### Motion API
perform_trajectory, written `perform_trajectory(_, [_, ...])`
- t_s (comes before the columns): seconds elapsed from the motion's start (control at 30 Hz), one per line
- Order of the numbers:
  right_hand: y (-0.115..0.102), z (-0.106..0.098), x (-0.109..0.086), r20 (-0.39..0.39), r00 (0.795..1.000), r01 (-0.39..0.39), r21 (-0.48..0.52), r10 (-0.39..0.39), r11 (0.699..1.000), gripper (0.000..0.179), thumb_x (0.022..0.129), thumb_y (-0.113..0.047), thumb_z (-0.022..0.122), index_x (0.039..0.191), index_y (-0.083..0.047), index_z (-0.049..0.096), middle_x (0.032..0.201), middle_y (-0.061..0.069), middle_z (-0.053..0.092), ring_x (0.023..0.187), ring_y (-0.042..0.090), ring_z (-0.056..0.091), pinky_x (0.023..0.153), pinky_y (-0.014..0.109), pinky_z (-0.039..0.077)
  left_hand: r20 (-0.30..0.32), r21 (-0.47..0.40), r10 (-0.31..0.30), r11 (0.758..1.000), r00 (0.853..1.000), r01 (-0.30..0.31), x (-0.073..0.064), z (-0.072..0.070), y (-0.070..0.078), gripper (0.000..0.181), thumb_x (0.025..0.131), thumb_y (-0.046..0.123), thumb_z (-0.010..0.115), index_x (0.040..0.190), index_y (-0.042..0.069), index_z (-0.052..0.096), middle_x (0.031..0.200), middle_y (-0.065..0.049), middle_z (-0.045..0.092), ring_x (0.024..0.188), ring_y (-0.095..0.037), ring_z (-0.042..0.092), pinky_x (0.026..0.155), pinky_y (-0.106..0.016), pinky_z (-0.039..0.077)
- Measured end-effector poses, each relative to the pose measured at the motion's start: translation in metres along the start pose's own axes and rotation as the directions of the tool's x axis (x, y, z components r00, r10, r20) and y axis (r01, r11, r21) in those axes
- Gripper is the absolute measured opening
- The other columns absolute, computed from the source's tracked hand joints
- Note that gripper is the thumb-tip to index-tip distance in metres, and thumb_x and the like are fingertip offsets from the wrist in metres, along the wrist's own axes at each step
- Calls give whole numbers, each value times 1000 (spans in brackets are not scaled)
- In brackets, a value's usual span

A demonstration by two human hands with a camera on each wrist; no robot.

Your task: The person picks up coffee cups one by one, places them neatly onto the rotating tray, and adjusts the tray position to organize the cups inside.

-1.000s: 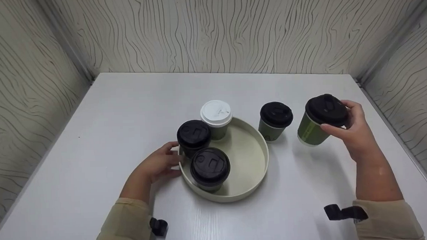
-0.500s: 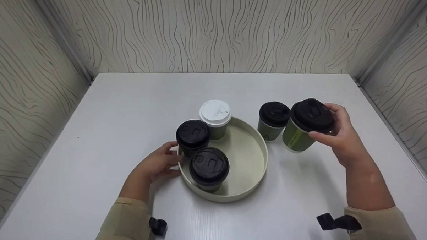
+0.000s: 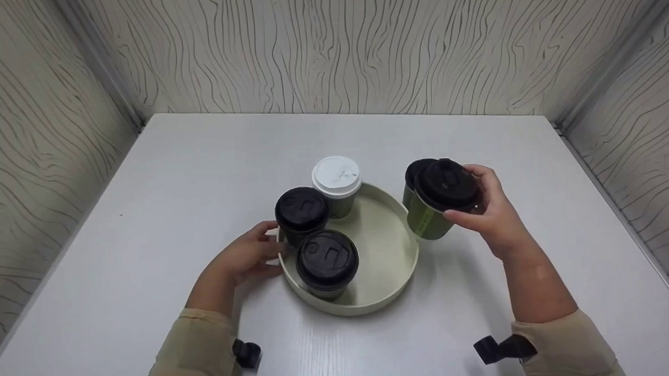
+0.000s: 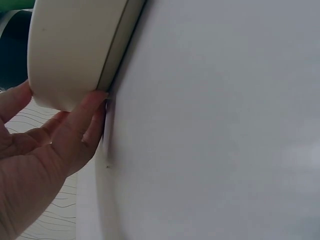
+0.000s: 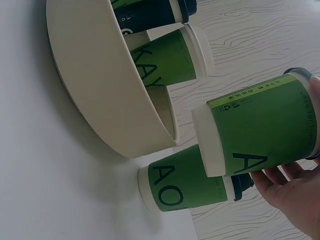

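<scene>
My right hand (image 3: 494, 216) grips a green paper coffee cup (image 3: 427, 221) near its black lid, tilted and held above the table, beside the tray's right rim. Behind it, partly hidden, a smaller green cup (image 5: 187, 180) with a black lid stands on the table just outside the tray. My left hand (image 3: 248, 255) holds the left edge of the round cream tray (image 3: 390, 264), thumb at the rim and fingertips low on the wall (image 4: 75, 55). Inside stand a white-lidded green cup (image 3: 337, 179) and two dark-lidded cups, one at the left (image 3: 302, 211), one nearer the front (image 3: 327, 260).
The white table (image 3: 200, 159) extends around the tray. Wood-grain patterned panels (image 3: 341, 48) close off the back and both sides. Each sleeve carries a black wrist mount, the left one (image 3: 247, 353) and the right one (image 3: 504, 349).
My right hand has carried the green coffee cup leftward, from the table's right side to the tray's edge, now overlapping the smaller cup. My left hand and the tray have stayed almost still.
</scene>
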State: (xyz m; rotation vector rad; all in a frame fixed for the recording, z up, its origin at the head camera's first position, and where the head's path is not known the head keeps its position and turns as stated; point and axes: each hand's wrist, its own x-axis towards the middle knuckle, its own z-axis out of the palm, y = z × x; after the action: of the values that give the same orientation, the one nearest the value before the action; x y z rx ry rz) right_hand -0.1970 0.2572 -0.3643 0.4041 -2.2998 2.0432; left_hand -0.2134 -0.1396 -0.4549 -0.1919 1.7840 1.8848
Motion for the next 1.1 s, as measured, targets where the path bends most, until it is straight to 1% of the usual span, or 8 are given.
perform_trajectory(0.1, [1, 10, 3, 4, 1000, -10, 6, 10, 1000, 72, 73, 9, 67, 130, -12, 29, 129, 7, 40, 117, 19, 38, 90, 21, 41, -20, -1, -13, 1000, 1000, 13, 0, 0, 1, 61, 81, 7, 63, 135, 20, 38, 124, -16, 39, 98, -25, 56, 76, -40, 52])
perform_trajectory(0.2, [3, 20, 6, -4, 1000, -25, 20, 25, 999, 74, 72, 9, 67, 131, -12, 28, 130, 7, 39, 119, 19, 37, 92, 21, 39, -25, 11, -18, 1000, 1000, 18, 0, -1, 1, 60, 81, 8, 62, 135, 21, 39, 127, -15, 38, 101, -26, 55, 77, -40, 52])
perform_trajectory(0.43, [5, 38, 12, -21, 999, -43, 45, 44, 998, 76, 71, 9, 69, 132, -9, 25, 133, 6, 37, 121, 19, 36, 93, 21, 39, -14, 27, -12, 1000, 1000, 12, 0, -1, 1, 57, 82, 7, 61, 133, 21, 41, 125, -16, 38, 98, -25, 54, 78, -40, 52])
perform_trajectory(0.57, [9, 44, 15, -19, 999, -45, 45, 46, 998, 76, 71, 9, 69, 132, -8, 26, 132, 6, 38, 120, 18, 37, 95, 22, 38, -17, 34, -8, 999, 1000, 8, 0, -1, 1, 57, 82, 7, 61, 134, 20, 41, 124, -16, 40, 99, -26, 55, 77, -40, 52])
perform_trajectory(0.7, [14, 47, 16, -17, 999, -43, 43, 44, 998, 77, 70, 9, 70, 131, -7, 26, 131, 6, 39, 119, 17, 37, 97, 23, 34, -23, 31, -4, 999, 1000, 4, 0, -1, 2, 58, 81, 6, 61, 134, 19, 40, 123, -17, 40, 96, -25, 56, 77, -41, 52])
perform_trajectory(0.87, [23, 50, 17, -13, 999, -42, 2, 42, 999, 78, 70, 7, 71, 132, -7, 26, 131, 7, 40, 120, 15, 37, 100, 26, 27, -15, 16, -9, 1000, 1000, 9, 1, -1, 2, 58, 82, 5, 60, 134, 20, 39, 123, -16, 39, 93, -24, 55, 76, -40, 52])
perform_trajectory(1.0, [30, 52, 18, -15, 999, -43, -21, 42, 999, 78, 69, 5, 72, 132, -7, 27, 131, 8, 42, 120, 15, 38, 103, 30, 23, -22, 17, -14, 1000, 1000, 14, 1, -2, 1, 58, 82, 6, 60, 135, 20, 39, 125, -16, 38, 96, -25, 56, 76, -40, 52])
perform_trajectory(1.1, [34, 53, 18, -12, 999, -46, -11, 46, 999, 79, 69, 5, 73, 132, -7, 27, 131, 8, 41, 121, 15, 37, 104, 32, 21, -19, 24, -17, 1000, 1000, 17, 2, -3, 1, 59, 82, 7, 61, 135, 22, 39, 127, -15, 38, 100, -27, 55, 77, -39, 52])
